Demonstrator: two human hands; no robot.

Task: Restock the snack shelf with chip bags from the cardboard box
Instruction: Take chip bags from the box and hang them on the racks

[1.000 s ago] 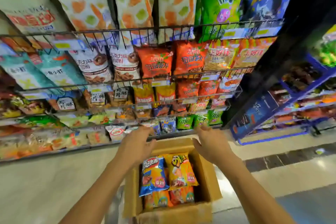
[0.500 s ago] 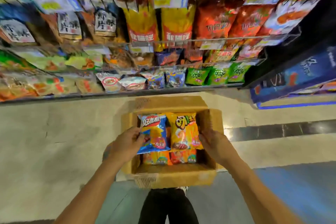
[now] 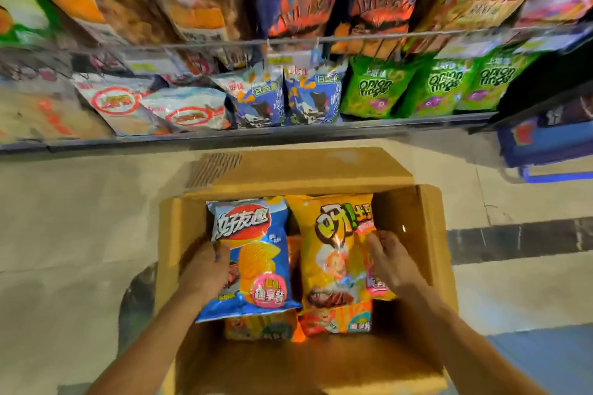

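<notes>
Cardboard is framing everything I am reaching into: the cardboard box (image 3: 430, 234) is sitting open on the floor just below the snack shelf (image 3: 256, 133), with chip bags lying flat inside it. My left hand (image 3: 205, 269) is curling over the left edge of the blue chip bag (image 3: 256, 260), thumb on its face and the other fingers hidden beneath, so I am judging it a grasp on that bag. My right hand (image 3: 390, 261) is pressing onto the right side of the yellow chip bag (image 3: 333, 253), fingers spread over the foil; whether it is gripping or only resting there, I cannot tell. More bags (image 3: 298, 325) are peeking out underneath these two.

What I am worrying about is taking both at once. Each bag is puffed and slick, and I am holding each by one edge only, so a lift could let either swing, slip and drop back or onto the floor. Squeezing harder to stop that could crush the chips or burst a seam. The bottom row already looks packed with the green onion ring bags (image 3: 375, 90) and the dark blue bags (image 3: 282, 99), so pushing a new bag in could topple those forward.
</notes>
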